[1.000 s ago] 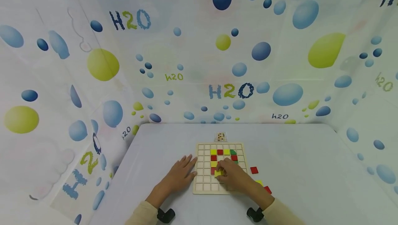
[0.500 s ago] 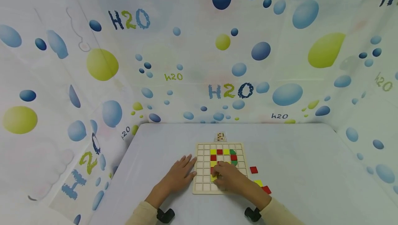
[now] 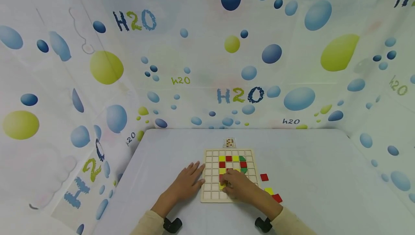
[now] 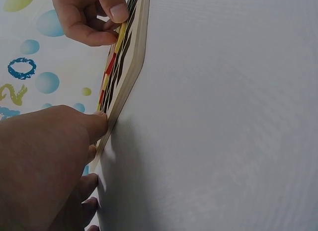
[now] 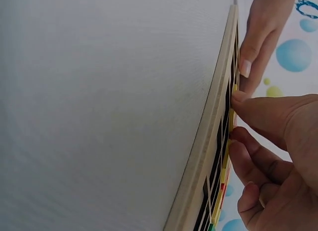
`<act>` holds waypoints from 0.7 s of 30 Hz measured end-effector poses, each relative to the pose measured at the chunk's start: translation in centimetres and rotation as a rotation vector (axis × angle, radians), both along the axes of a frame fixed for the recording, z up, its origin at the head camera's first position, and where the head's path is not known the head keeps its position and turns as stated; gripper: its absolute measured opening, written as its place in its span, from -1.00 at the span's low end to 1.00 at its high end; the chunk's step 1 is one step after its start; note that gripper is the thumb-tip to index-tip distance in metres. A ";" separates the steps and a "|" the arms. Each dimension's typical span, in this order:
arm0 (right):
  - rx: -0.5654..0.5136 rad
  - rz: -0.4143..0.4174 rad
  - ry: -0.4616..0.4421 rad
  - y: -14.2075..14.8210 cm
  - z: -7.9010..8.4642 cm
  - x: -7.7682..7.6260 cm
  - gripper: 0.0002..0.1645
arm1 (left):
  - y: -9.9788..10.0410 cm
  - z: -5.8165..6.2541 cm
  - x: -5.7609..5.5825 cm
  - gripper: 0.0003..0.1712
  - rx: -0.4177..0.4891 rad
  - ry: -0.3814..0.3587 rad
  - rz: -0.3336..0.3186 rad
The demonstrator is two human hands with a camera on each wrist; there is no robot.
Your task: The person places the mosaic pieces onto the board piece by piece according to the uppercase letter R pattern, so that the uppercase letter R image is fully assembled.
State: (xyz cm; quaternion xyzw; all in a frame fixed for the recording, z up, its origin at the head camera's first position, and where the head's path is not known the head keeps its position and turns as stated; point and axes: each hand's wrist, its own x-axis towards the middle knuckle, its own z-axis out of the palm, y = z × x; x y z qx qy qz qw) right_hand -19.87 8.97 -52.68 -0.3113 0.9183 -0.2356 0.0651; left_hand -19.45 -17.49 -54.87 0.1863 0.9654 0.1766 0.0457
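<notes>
A wooden grid board (image 3: 207, 194) lies on the table with yellow, red and green tiles set in several cells. My right hand (image 3: 240, 186) bends over its lower middle, thumb and fingertips pinching a yellow tile (image 3: 222, 187) low in the leftmost column of tiles. In the right wrist view the thumb and a finger touch that yellow tile (image 5: 232, 112) at board level; whether it sits flat is hard to tell. Some tiles are hidden under this hand. My left hand (image 3: 186, 181) rests with extended fingers at the board's left edge, its thumb touching the rim in the left wrist view.
Right of the board lie a loose red tile (image 3: 264, 177), a yellow tile (image 3: 268, 191) and another red tile (image 3: 277, 198). A small printed pattern card (image 3: 229, 142) lies behind the board. A patterned curtain (image 3: 194, 47) surrounds the white table (image 3: 308, 170).
My right hand has moved slightly left and down with the yellow tile, bringing it into the left column of tiles. Over the last half second it barely moves. The left hand stays in place.
</notes>
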 end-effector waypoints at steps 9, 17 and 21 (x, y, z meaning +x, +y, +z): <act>-0.024 -0.182 -0.042 3.0 -0.3 -0.7 -0.77 | 0.0 0.3 0.1 -0.27 0.015 -0.010 0.004; -0.169 -0.457 -0.183 10.5 -0.6 -2.9 -0.61 | 0.0 0.1 0.1 -0.27 0.003 0.003 0.002; -0.201 -0.497 -0.222 13.2 -0.9 -3.3 -0.52 | 0.1 0.1 0.1 -0.27 0.002 0.004 0.000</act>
